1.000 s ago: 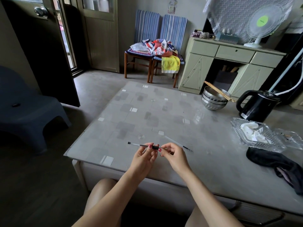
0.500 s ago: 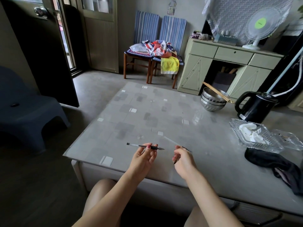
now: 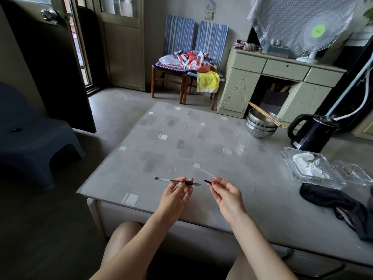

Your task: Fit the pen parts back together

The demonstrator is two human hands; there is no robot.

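The left hand pinches a pen near its tip. The pen lies flat and sideways over the table, its sharp tip pointing at the right hand. The right hand pinches a small black cap, just beside the tip but not touching. The cap points back at the pen.

A lived-in home: clothes-strewn striped chairs, a cabinet bearing a fan, and a kettle.
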